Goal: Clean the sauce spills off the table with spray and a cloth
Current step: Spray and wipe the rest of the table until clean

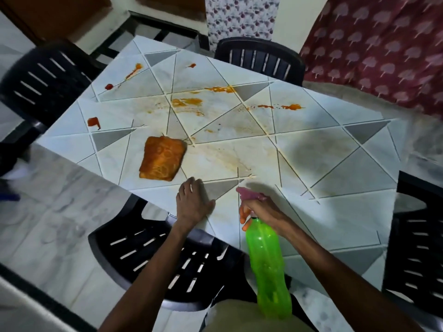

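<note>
A green spray bottle (266,259) with a pink nozzle (249,195) is held in my right hand (261,212), fingers curled round its neck and trigger, nozzle aimed over the table. My left hand (191,202) rests flat on the near edge of the white triangle-patterned table (335,212). A folded cloth (163,158), stained orange, lies on the table beyond my left hand, apart from it. Red and orange sauce spills mark the far half: a smear (187,103) in the middle, streaks (282,107) to the right, blobs (93,122) at the left edge.
Black plastic chairs surround the table: one tucked under the near edge (155,255), one far left (48,77), one at the far side (259,58), one at the right (417,248). A maroon patterned curtain (383,49) hangs at the back right. The floor is pale marble.
</note>
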The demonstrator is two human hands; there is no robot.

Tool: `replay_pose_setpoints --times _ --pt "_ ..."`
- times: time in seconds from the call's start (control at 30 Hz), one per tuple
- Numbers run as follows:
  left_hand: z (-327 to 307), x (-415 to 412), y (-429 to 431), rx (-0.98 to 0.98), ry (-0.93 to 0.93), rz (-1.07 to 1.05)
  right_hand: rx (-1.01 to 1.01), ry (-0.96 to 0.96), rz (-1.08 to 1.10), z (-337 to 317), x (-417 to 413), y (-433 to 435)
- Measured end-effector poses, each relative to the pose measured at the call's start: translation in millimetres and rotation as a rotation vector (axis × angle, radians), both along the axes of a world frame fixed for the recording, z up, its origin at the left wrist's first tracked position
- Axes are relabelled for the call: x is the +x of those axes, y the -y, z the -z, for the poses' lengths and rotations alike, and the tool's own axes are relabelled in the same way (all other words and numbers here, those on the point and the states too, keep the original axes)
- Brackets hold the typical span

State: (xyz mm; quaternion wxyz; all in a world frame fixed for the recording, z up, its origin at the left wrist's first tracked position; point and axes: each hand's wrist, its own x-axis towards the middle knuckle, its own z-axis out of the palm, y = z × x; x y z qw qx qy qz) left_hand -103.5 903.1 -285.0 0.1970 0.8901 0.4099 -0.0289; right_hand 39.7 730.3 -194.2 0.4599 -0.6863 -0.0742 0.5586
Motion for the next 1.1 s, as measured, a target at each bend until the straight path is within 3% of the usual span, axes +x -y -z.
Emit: replay_pose_setpoints --times 0.37,0.47,0.6,0.67,0.73,0.87,1.1 --pt "-3.3 -37.9 21.1 -0.082 -0.035 -0.168 -0.033 -0.053 -0.365 1.4 -16.6 30.7" --pt "-4.1 -43.0 31.2 -0.102 -0.056 -0.162 -0.082 0.031 -0.314 6.4 -17.9 61.4" --pt "-9.0 -42.5 54.5 -0.136 0.003 -0.110 -0.064 -0.080 -0.177 9.6 -18.4 104.8" --pt "-11.8 -38.7 77.0 -0.135 -0.006 -0.044 -0.064 0.023 -0.131 8.1 -14.6 134.3" --pt "-13.8 -33.4 95.2 -0.136 -0.032 0.012 -0.051 0.090 -0.003 9.4 -7.5 157.9" --pt "-13.3 -22.0 124.5 -0.105 -0.101 0.083 0.036 0.015 0.220 5.5 1.0 202.1" --pt "-13.0 -18.4 163.6 -0.093 -0.111 0.144 -0.082 -0.045 -0.047 11.4 -36.8 261.7"
